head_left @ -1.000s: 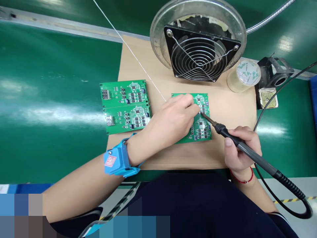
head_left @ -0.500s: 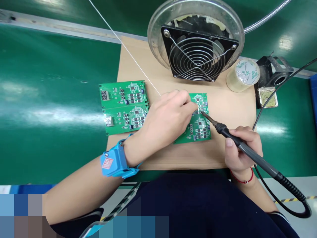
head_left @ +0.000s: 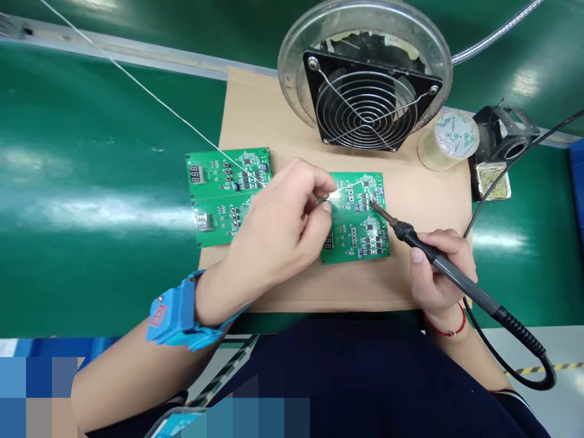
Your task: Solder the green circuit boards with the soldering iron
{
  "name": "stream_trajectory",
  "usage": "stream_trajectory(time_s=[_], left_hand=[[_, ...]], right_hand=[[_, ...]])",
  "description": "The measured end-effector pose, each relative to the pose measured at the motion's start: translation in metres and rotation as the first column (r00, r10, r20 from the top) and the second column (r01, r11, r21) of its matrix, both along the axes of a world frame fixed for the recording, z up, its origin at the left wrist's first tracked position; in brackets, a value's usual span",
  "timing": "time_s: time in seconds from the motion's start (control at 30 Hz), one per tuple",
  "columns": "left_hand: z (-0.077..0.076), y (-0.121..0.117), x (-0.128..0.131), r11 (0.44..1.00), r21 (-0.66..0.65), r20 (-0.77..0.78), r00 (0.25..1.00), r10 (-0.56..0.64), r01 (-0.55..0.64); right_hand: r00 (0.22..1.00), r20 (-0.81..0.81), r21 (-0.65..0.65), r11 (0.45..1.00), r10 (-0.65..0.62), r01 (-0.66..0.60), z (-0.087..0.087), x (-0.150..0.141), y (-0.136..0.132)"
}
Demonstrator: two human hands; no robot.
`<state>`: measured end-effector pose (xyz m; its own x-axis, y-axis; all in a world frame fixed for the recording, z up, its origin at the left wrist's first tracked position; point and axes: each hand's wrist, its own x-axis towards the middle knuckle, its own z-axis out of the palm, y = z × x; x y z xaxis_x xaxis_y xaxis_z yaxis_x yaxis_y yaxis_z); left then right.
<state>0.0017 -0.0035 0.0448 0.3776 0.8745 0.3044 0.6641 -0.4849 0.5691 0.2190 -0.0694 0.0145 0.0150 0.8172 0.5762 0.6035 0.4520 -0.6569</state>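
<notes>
My right hand (head_left: 443,267) grips a soldering iron (head_left: 460,280), its tip down at the chips on the right-hand circuit board (head_left: 349,214). Between the pinched fingers of my left hand (head_left: 285,222) runs a thin solder wire (head_left: 155,94); its free end reaches over the upper half of that board. Whether the wire touches the iron's tip I cannot tell. A second green circuit board (head_left: 214,198) with a digit display lies to the left, partly hidden by my left hand. A blue strap (head_left: 182,313) circles my left wrist.
Both boards lie on a cardboard sheet (head_left: 255,109) over the green table (head_left: 91,255). Behind stands a fan with a wire guard (head_left: 367,115). A tape roll (head_left: 449,143) and an iron holder (head_left: 506,131) with a sponge (head_left: 493,180) are at the right.
My left hand has drawn back leftward with the solder wire, uncovering more of the right-hand board. The soldering iron's tip has stayed at about the same spot.
</notes>
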Motion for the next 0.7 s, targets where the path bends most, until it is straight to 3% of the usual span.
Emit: stream_trajectory(time_s=[0.1, 0.2, 0.3, 0.37, 0.47, 0.7], left_hand=[[0.004, -0.001, -0.007, 1.0, 0.017, 0.019, 1.0, 0.002, -0.002], [0.006, 0.0, -0.015, 0.988, 0.143, -0.077, 0.996, -0.055, 0.066], [0.005, -0.001, -0.019, 0.91, 0.367, -0.305, 0.949, -0.08, 0.195], [0.003, -0.004, -0.018, 0.856, 0.447, -0.378, 0.922, -0.082, 0.259], [-0.003, -0.014, -0.011, 0.876, 0.405, -0.34, 0.932, -0.123, 0.263], [-0.014, -0.034, 0.007, 0.966, 0.099, -0.2, 0.956, -0.215, 0.238]], right_hand=[[1.0, -0.015, 0.001, 1.0, -0.017, 0.017, 0.001, 0.002, -0.001], [0.999, -0.009, 0.012, 0.999, -0.051, 0.051, 0.002, 0.003, -0.002], [0.998, 0.0, 0.033, 0.998, -0.057, 0.057, 0.004, 0.004, -0.002], [0.998, -0.012, 0.031, 0.998, -0.061, 0.061, 0.006, 0.004, -0.003], [0.997, -0.051, 0.021, 0.998, -0.063, 0.064, 0.008, 0.005, -0.006], [0.995, -0.084, 0.047, 0.997, -0.058, 0.063, 0.002, 0.011, -0.021]])
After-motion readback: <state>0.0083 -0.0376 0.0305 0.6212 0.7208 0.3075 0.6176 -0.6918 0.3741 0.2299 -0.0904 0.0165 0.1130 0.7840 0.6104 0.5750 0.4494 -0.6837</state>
